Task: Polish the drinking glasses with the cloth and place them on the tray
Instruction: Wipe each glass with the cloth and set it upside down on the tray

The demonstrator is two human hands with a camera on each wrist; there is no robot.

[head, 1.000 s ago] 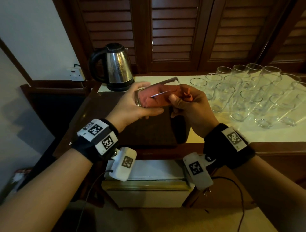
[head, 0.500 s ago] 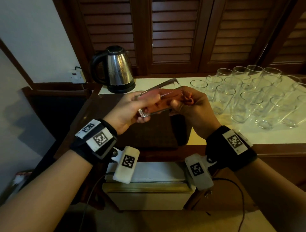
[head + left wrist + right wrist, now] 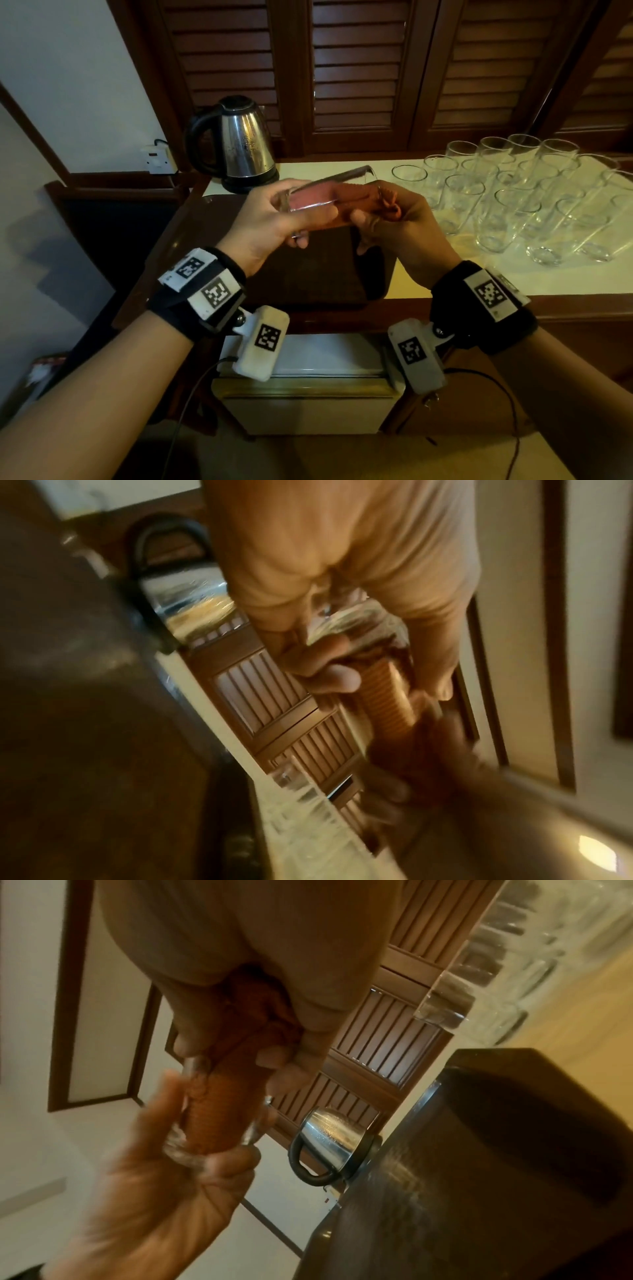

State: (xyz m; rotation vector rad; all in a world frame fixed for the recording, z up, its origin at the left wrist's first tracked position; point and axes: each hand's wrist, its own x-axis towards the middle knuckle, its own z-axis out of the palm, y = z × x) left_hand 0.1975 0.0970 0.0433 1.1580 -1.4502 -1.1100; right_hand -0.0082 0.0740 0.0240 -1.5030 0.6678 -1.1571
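My left hand is wrapped around the base end of a drinking glass, fingers curled under it and thumb across the near side, holding it on its side above the dark tray. My right hand is closed on an orange-red cloth, which is stuffed into the mouth of the glass and fills most of its inside. From the right wrist view I see the cloth as a ribbed roll running down the glass toward its thick bottom, with my left hand cupping that bottom; the rest of the cloth is bunched in my right palm. The left wrist view is blurred, but the ribbed cloth shows between my left fingers.

The tray lies on the desk at its left end, right at the front edge, directly beneath my hands. I cannot tell whether any glass stands on it, since my hands hide part of it. Behind the tray, at the desk's back left corner, stands a steel kettle with a black handle. Over the right half of the desk a cluster of empty glasses stands upright in close rows, well apart from the tray. A wall socket sits left of the kettle, and dark louvred doors run behind the desk.
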